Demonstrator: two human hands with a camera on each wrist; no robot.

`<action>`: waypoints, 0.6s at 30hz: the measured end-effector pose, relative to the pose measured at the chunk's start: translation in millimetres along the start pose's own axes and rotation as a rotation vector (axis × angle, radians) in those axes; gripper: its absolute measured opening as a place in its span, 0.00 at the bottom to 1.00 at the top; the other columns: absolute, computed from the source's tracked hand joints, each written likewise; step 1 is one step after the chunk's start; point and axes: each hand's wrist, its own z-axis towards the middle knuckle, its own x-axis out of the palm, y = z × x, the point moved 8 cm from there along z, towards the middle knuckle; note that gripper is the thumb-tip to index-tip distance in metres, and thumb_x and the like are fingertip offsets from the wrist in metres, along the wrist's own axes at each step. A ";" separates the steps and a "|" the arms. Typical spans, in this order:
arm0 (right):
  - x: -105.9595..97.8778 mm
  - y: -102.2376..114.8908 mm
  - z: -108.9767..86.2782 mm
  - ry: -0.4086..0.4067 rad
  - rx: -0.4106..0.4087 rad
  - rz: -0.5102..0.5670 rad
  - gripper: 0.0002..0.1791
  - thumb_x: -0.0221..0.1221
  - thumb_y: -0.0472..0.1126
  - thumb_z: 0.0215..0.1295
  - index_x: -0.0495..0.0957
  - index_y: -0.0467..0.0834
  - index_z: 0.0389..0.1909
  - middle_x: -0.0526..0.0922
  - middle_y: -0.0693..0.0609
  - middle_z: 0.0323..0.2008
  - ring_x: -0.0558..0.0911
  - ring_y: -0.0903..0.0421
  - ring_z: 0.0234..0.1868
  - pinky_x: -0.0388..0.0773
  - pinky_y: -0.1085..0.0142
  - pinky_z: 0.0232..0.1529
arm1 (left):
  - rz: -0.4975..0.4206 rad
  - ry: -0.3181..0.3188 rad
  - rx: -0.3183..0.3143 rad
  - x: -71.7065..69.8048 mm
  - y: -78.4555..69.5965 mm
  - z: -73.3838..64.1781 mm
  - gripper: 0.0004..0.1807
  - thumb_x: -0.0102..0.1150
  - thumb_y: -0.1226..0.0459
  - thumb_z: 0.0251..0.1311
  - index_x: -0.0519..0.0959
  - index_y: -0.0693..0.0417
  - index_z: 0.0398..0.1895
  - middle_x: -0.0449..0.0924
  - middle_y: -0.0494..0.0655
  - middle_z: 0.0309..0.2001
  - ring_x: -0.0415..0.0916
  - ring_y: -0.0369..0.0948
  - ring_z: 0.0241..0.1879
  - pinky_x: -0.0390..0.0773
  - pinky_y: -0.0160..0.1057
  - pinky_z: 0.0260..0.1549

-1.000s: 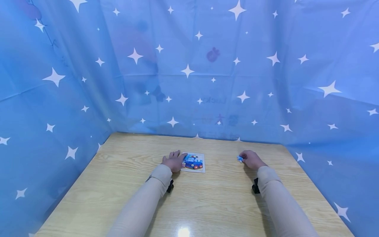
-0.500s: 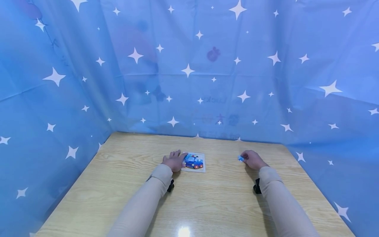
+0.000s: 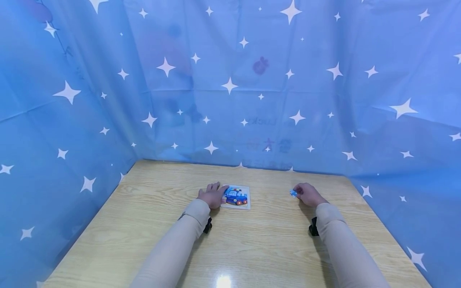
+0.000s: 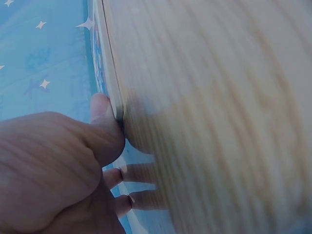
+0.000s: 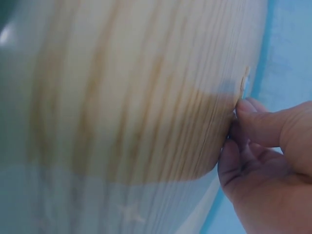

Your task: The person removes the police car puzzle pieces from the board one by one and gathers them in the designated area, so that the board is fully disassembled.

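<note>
A small square jigsaw puzzle [image 3: 237,197] with a blue cartoon car and a pale border lies flat on the table. At its left side is my left hand [image 3: 211,197], fingers spread on the wood. In the left wrist view the thumb [image 4: 100,108] rests on the near corner of the puzzle board [image 4: 111,68]. To the right of the puzzle, my right hand [image 3: 307,194] pinches a small blue-and-white jigsaw piece [image 3: 293,193] between thumb and fingertips. The right wrist view shows that piece [image 5: 245,84] edge-on, its face mostly hidden.
The light wood table [image 3: 252,248] extends to a blue star-patterned curtain [image 3: 216,100] at the back and both sides. A stretch of bare wood lies between the puzzle and the right hand. Dark wrist cameras are worn below both hands.
The right hand and the jigsaw piece have shifted very slightly to the right, and the piece has turned a little. The left hand keeps its place at the puzzle.
</note>
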 end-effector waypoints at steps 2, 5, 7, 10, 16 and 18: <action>-0.5 0.0 -1.6 0.002 0.001 0.009 0.12 0.53 0.24 0.71 0.76 0.27 0.52 0.79 0.32 0.50 0.77 0.34 0.54 0.76 0.43 0.54 | 0.005 0.001 0.000 1.0 -0.2 1.5 0.34 0.50 0.53 0.77 0.53 0.34 0.82 0.44 0.50 0.82 0.41 0.54 0.79 0.46 0.70 0.69; -1.1 -1.3 -4.0 0.001 0.013 0.034 0.13 0.53 0.25 0.72 0.75 0.27 0.54 0.78 0.32 0.51 0.76 0.33 0.55 0.75 0.42 0.55 | 0.001 0.005 -0.004 -0.9 -2.6 -2.0 0.34 0.50 0.53 0.77 0.53 0.35 0.82 0.45 0.50 0.81 0.41 0.53 0.79 0.47 0.69 0.70; -1.7 -2.2 -5.4 -0.004 0.020 0.049 0.14 0.53 0.26 0.73 0.74 0.27 0.56 0.77 0.31 0.52 0.76 0.33 0.56 0.75 0.42 0.55 | -0.001 0.007 -0.005 -3.3 -4.5 -5.4 0.34 0.50 0.53 0.77 0.54 0.36 0.82 0.46 0.50 0.81 0.42 0.53 0.79 0.48 0.68 0.70; -3.4 -2.1 -6.8 -0.023 0.019 0.062 0.15 0.52 0.26 0.74 0.73 0.26 0.58 0.77 0.30 0.53 0.75 0.32 0.56 0.74 0.42 0.55 | 0.002 -0.002 -0.002 -6.8 -7.2 -10.9 0.33 0.51 0.53 0.76 0.56 0.36 0.81 0.47 0.50 0.81 0.44 0.53 0.79 0.49 0.68 0.69; -7.7 9.0 -3.4 -0.085 -0.011 0.071 0.16 0.51 0.30 0.76 0.73 0.26 0.60 0.76 0.28 0.55 0.76 0.32 0.56 0.77 0.43 0.53 | 0.023 -0.015 0.002 -5.2 -6.3 -9.4 0.33 0.50 0.53 0.77 0.55 0.36 0.81 0.48 0.51 0.81 0.45 0.54 0.79 0.50 0.69 0.69; -7.1 15.2 0.1 -0.094 -0.021 0.074 0.17 0.52 0.31 0.77 0.73 0.26 0.60 0.76 0.28 0.55 0.76 0.33 0.55 0.77 0.44 0.52 | 0.020 -0.011 0.000 -6.1 -5.9 -10.1 0.33 0.50 0.52 0.77 0.55 0.36 0.81 0.48 0.50 0.81 0.44 0.54 0.79 0.49 0.68 0.69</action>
